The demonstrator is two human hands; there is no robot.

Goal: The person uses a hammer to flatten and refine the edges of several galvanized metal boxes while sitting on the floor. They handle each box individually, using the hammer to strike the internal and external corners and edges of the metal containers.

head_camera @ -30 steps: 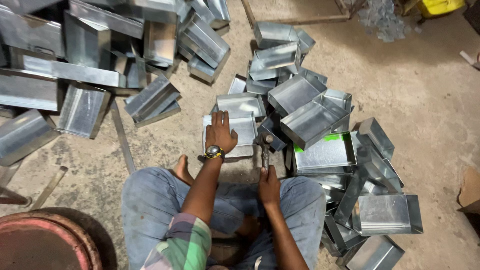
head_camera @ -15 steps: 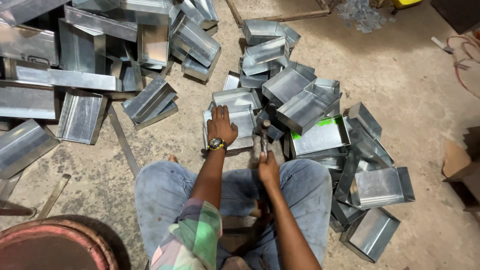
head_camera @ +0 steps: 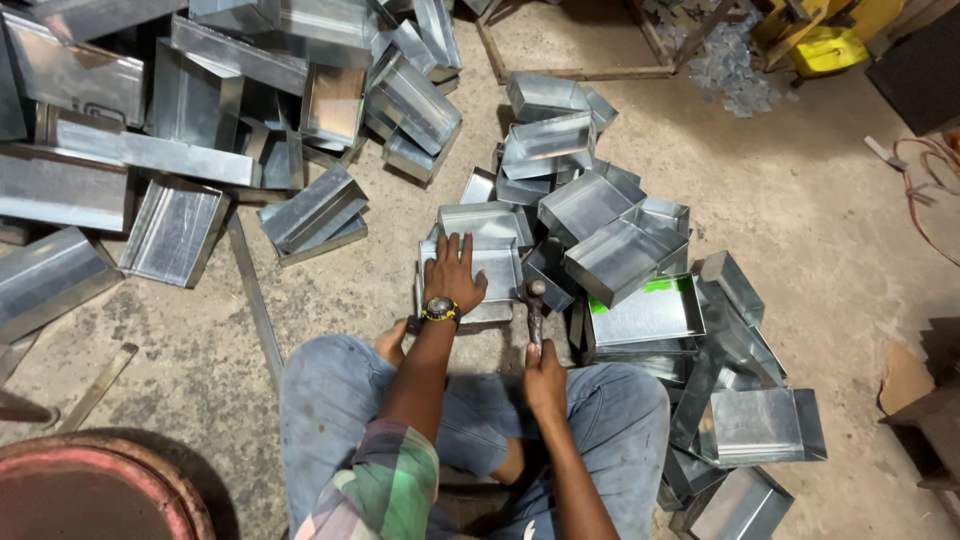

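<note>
Left hand (head_camera: 455, 272) flat on tray (head_camera: 497, 262) | right hand (head_camera: 545, 377) gripping hammer (head_camera: 536, 305)

Two hands are in view: the left hand (head_camera: 455, 275) and the right hand (head_camera: 545, 378). There is one hammer (head_camera: 536, 305), one wristwatch (head_camera: 440, 309), and one yellow container (head_camera: 828, 50) at the top right. One rusty round drum (head_camera: 95, 490) sits at the bottom left. The sheet-metal trays (head_camera: 620, 258) number well over twenty (too overlapped for an exact count), in two heaps.
</note>
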